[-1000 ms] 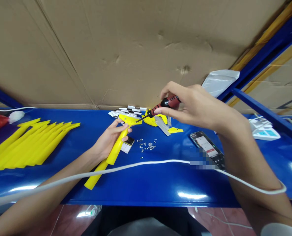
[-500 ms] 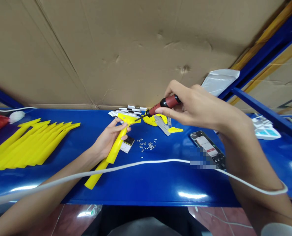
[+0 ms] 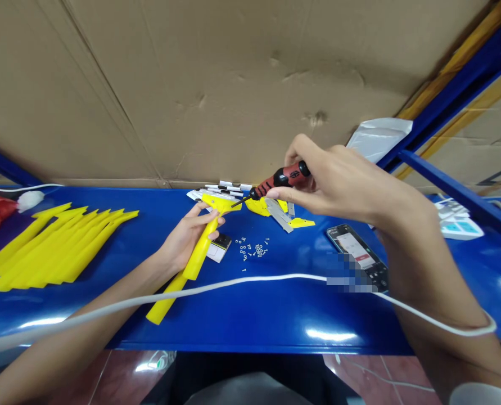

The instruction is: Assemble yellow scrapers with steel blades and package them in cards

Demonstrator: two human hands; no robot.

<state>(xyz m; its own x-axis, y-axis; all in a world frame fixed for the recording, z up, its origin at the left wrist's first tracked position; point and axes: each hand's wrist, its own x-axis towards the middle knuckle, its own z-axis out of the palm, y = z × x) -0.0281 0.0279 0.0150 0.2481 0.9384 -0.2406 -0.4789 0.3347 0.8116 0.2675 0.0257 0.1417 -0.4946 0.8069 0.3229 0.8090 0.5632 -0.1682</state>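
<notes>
Head view: yellow T-shaped handle [image 3: 201, 249] aslant, crosspiece [image 3: 221, 202] far-right.

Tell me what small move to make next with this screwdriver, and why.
Probably a slight twist of the screwdriver with your right hand, your left hand bracing the yellow handle: the tip is at the handle's head, and that left hand grips just below it. Whether the tip is seated is too small to tell.
</notes>
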